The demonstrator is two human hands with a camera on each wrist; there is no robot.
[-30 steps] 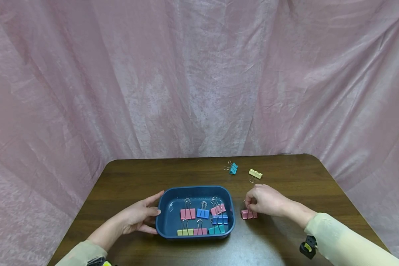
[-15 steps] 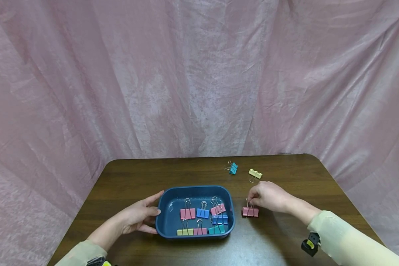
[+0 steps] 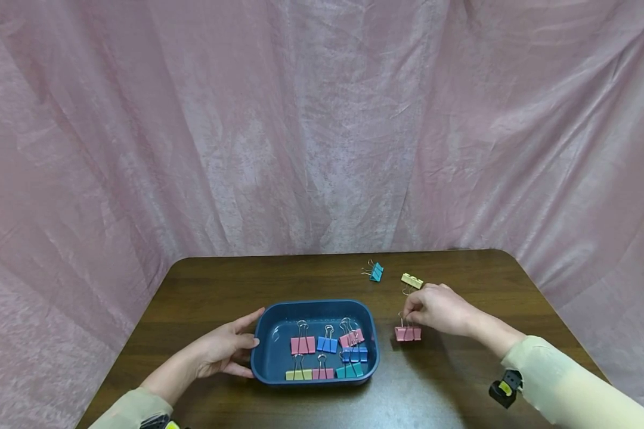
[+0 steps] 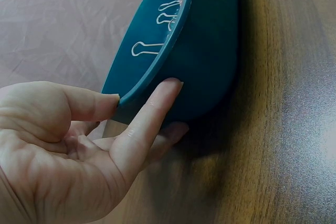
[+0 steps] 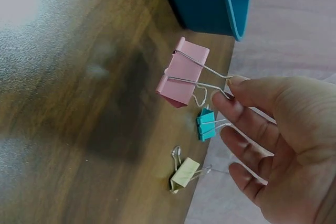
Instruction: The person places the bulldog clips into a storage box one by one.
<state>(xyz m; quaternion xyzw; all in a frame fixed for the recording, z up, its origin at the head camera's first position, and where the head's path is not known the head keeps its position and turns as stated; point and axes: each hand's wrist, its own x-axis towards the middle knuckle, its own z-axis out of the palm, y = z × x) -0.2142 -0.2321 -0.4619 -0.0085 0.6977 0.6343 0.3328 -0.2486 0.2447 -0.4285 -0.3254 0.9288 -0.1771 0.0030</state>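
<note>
My right hand (image 3: 441, 308) pinches a pink binder clip (image 3: 408, 334) by its wire handles, between thumb and fingertips. In the right wrist view the pink body hangs out from the fingertips over the wood, with a dark shadow beside it. My left hand (image 3: 220, 351) rests against the left end of a blue rectangular box (image 3: 311, 304), fingers spread and fairly straight. From the left wrist, the fingertips (image 4: 169, 88) press its outer wall and rim. Inside the box stand several binder clips, pink, blue, yellow and teal, such as a blue clip (image 3: 327, 344), wire handles upward.
On the brown wooden table (image 3: 220, 280) lie a teal binder clip (image 3: 376, 271) near the back edge and a yellow binder clip (image 3: 412, 280), just beyond my right hand. A pink curtain (image 3: 322, 131) hangs behind the table.
My right hand has moved slightly away from me and to the right, raising the pink binder clip with it. My left hand and the box stay in place.
</note>
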